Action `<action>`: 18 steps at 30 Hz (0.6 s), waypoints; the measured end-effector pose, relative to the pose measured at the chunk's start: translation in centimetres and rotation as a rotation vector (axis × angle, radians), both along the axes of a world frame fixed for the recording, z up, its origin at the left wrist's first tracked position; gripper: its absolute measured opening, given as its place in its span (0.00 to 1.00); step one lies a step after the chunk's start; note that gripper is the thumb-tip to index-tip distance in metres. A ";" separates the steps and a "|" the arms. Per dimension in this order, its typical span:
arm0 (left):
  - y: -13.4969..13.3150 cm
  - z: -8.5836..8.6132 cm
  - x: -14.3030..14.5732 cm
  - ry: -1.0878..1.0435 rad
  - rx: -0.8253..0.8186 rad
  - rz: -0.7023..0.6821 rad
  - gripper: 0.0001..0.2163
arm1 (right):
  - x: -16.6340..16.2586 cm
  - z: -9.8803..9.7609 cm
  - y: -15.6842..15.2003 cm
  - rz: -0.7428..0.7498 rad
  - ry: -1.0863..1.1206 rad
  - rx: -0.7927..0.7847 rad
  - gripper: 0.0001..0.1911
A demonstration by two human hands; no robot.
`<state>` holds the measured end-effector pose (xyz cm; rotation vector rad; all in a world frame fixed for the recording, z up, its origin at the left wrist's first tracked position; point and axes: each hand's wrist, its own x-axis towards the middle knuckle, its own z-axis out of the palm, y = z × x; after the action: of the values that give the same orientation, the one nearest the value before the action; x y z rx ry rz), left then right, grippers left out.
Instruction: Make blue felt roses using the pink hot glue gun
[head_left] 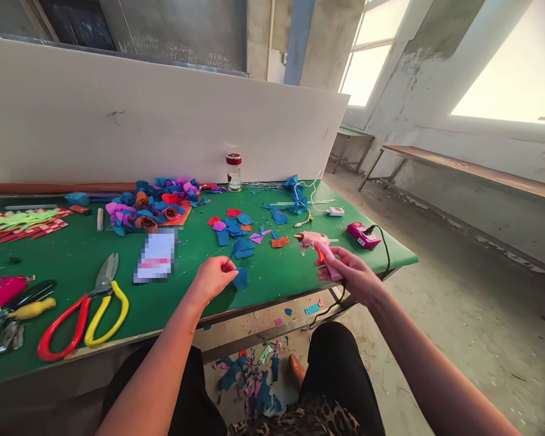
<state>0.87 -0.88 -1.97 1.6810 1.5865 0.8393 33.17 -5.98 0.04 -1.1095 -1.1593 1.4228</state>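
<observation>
My left hand (213,277) is closed in a pinch on a small blue felt piece (241,279) over the front part of the green table (118,254). My right hand (352,275) grips a pink glue gun (317,244) by its handle, nozzle pointing left. The gun's black cord (384,248) runs down off the table edge. The two hands are about a hand's width apart. Loose blue, pink and red felt petals (236,229) lie just beyond my left hand.
Red-and-yellow shears (88,309) lie at front left beside a blurred card (155,256). Finished felt flowers (149,204) sit at the back, with a glass jar (234,171) against a white board. A pink box (363,235) sits near the right edge. Scraps litter the floor.
</observation>
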 end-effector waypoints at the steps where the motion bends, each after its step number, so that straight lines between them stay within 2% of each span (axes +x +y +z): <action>1: -0.1 0.1 0.0 0.012 0.002 0.001 0.07 | -0.8 -0.1 -0.7 0.024 0.080 -0.032 0.19; 5: -0.6 0.8 -0.4 -0.110 -0.066 -0.070 0.08 | -3.8 -0.9 -2.3 0.099 0.305 -0.183 0.16; 8: -0.7 1.1 -1.0 -0.208 -0.169 -0.147 0.09 | -5.4 -0.9 -2.7 0.127 0.339 -0.185 0.17; 10: -0.6 0.9 -1.3 -0.171 -0.149 -0.139 0.09 | -6.1 -0.8 -2.8 0.159 0.281 -0.152 0.17; 14: -0.1 -0.1 -1.4 0.074 -0.030 -0.061 0.04 | -7.3 -0.6 -2.8 0.193 0.039 -0.093 0.20; 18: -0.1 -0.4 -1.1 0.191 -0.002 -0.070 0.03 | -8.7 -0.4 -2.8 0.185 -0.140 -0.040 0.22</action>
<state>-0.22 -1.02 -2.34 1.8503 1.6417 0.6575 24.50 -8.75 -0.39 -1.1690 -1.3681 1.5343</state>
